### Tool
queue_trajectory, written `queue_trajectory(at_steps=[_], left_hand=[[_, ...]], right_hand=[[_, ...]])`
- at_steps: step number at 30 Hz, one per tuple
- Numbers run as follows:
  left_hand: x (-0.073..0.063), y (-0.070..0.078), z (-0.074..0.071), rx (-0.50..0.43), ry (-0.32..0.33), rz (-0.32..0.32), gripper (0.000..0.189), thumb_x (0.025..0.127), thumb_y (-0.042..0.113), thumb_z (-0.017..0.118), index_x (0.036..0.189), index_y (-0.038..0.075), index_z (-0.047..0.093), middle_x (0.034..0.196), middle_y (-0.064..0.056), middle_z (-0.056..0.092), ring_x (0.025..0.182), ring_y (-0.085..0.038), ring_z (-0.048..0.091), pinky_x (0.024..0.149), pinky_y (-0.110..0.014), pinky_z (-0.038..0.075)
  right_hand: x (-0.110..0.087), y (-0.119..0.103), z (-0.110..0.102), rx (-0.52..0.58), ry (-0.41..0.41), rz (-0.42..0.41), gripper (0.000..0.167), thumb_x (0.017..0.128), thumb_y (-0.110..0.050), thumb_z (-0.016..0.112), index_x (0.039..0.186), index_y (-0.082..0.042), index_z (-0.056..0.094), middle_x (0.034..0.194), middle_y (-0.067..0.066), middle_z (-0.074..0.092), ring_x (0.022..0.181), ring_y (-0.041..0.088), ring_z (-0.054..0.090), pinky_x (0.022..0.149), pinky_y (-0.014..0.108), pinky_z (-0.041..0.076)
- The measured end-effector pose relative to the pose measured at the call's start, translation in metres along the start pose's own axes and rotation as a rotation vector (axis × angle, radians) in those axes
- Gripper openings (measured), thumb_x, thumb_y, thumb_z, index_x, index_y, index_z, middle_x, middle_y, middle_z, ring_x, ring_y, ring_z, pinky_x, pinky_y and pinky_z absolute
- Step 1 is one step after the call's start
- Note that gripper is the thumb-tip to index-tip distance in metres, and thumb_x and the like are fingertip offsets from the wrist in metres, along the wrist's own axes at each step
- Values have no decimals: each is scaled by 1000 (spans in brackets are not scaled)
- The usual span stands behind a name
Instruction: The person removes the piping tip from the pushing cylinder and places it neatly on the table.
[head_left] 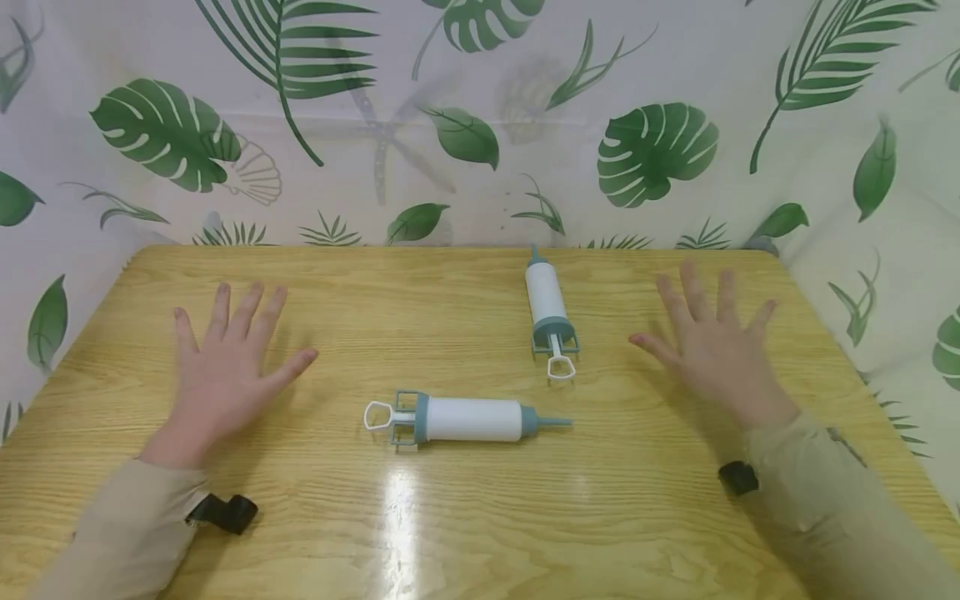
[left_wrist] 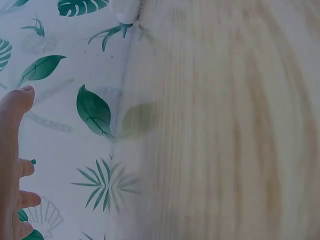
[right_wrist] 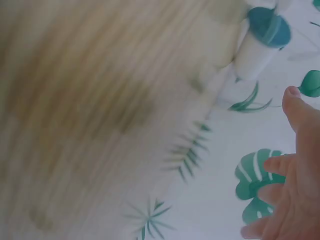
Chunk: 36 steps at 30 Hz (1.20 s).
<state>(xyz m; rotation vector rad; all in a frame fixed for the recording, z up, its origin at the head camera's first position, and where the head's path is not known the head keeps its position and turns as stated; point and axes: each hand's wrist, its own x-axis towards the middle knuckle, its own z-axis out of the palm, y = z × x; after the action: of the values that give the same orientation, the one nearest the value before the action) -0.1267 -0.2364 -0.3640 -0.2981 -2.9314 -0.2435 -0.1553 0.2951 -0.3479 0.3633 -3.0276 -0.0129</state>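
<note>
Two large plastic syringes lie on the wooden table, each with a white barrel, grey-blue ends, a narrow nozzle and a white looped plunger handle. The nearer syringe (head_left: 474, 419) lies sideways in the middle, nozzle to the right. Farther back, the other syringe (head_left: 546, 292) points its nozzle at the back edge; its grey-blue end (right_wrist: 270, 27) shows in the right wrist view. My left hand (head_left: 225, 367) is spread with straight fingers, left of both syringes. On the right, my right hand (head_left: 716, 350) is spread likewise, nearest the far syringe. Neither hand touches a syringe.
The wooden table (head_left: 315, 517) reaches back to a white cloth (head_left: 525, 108) printed with green leaves. Black straps with small devices sit on both sleeved wrists, the left device (head_left: 238, 514) and the right device (head_left: 738, 477).
</note>
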Motion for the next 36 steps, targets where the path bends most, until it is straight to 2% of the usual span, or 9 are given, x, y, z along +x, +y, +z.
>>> queue_trajectory(at_steps=[4,7,14,19,23,27,32,36], left_hand=[[-2,16,0,-81,26,49,82,90,63,46,154,19,17,155,-15,24,143,-36,6,107,-62,-14],[-3,28,0,-130,34,77,80,91,61,47,153,18,22,153,-14,29,141,-36,17,110,-60,-8],[-8,53,4,-279,88,159,71,91,53,54,146,13,37,145,-12,42,133,-33,35,110,-58,12],[-12,74,9,-441,92,152,62,93,44,56,141,8,43,141,-11,48,129,-32,40,105,-60,23],[-15,91,10,-536,102,152,58,93,41,58,138,7,46,138,-10,51,128,-31,43,105,-60,25],[-16,106,11,-562,109,203,57,90,40,61,136,7,48,135,-8,53,126,-29,44,105,-57,26],[-15,123,15,-518,92,295,60,87,42,66,133,7,51,133,-8,54,123,-27,46,103,-54,31],[-12,134,19,-467,69,353,63,82,45,71,131,9,54,131,-7,55,120,-26,50,101,-50,36]], right_hand=[[-2,-12,-5,128,-46,9,82,95,-62,35,154,-10,10,158,15,-2,137,50,-12,91,80,-11],[-5,-22,-9,218,-36,-2,78,97,-59,36,153,-9,15,158,15,4,139,48,-6,96,77,-7],[-13,-44,-15,395,47,-67,68,99,-48,44,149,-5,30,155,15,22,139,47,13,104,72,6],[-22,-57,-17,514,131,-119,58,99,-39,48,144,-3,39,152,14,32,137,41,26,109,60,17],[-27,-67,-16,588,186,-172,49,99,-30,52,137,0,47,144,15,43,132,38,35,106,57,25],[-32,-78,-15,656,170,-219,42,98,-25,55,133,-1,51,137,15,50,123,34,44,99,54,35],[-35,-91,-11,692,78,-298,42,95,-22,61,133,-6,52,128,10,56,108,27,55,87,47,48],[-35,-100,-6,695,13,-357,46,90,-22,68,130,-5,54,123,9,59,104,26,57,85,43,50]])
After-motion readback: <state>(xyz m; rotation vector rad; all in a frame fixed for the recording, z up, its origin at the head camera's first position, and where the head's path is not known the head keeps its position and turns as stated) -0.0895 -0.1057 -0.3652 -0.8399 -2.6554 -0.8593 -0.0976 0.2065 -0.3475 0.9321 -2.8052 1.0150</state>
